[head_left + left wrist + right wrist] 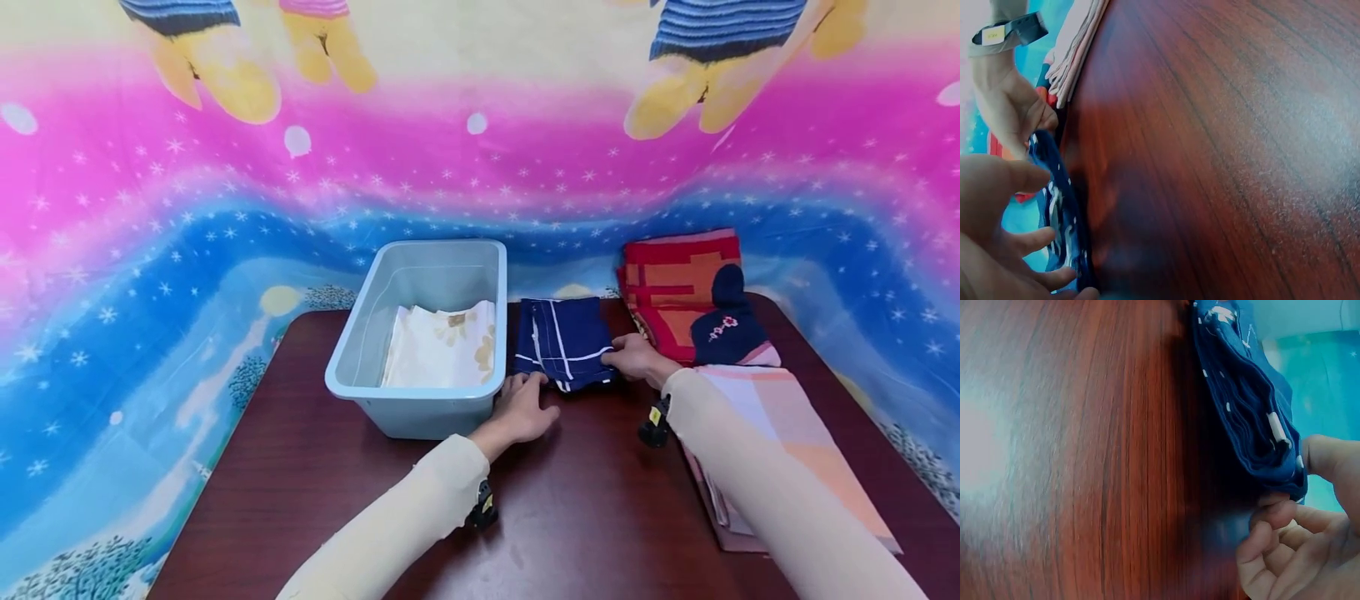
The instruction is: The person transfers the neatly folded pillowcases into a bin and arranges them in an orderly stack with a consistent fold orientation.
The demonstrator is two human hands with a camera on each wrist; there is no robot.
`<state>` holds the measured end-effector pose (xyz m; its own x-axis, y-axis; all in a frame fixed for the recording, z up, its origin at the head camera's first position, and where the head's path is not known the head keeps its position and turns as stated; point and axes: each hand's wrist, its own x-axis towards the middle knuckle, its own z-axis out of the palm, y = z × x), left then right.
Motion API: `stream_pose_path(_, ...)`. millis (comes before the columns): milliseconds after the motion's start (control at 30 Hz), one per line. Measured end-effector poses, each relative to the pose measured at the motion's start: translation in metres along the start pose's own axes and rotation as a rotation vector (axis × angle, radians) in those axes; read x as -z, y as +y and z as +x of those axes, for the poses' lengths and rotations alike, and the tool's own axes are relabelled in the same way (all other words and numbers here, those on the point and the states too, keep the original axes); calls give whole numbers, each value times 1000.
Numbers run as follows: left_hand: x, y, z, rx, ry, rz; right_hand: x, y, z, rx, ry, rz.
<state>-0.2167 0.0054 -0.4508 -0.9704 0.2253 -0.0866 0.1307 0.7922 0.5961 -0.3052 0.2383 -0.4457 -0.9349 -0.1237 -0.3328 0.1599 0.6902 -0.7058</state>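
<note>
Your left hand (525,410), one; your right hand (640,358), one; black wrist devices (483,507), two. Before you: worktop (592,500), one; blue-grey tub (420,417), one; white floral cloth (438,350) inside, one visible; navy bundle (566,337), red bundle (671,275), pale checked bundle (795,425), one each, three folded bundles altogether. Layers per bundle: you cannot tell.

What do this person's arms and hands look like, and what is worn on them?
Both sleeves are long, plain and cream. A small black device with a yellow label sits at each wrist. The left hand and right hand are gloveless; no cable shows.
</note>
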Motion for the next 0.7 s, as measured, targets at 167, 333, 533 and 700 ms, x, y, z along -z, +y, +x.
stream_pose_path(167,-4,-6,5,-37,98,-143,4,2,-6,4,-44,-41)
stream_pose_path(333,-7,-9,11,-44,100,-199,1,4,-12,29,-70,-42)
stream_pose_path(533,-6,-4,12,19,35,-273,0,12,-21,134,-103,24)
stream_pose_path(700,-6,-3,14,32,68,-310,6,19,-25,117,-138,88)
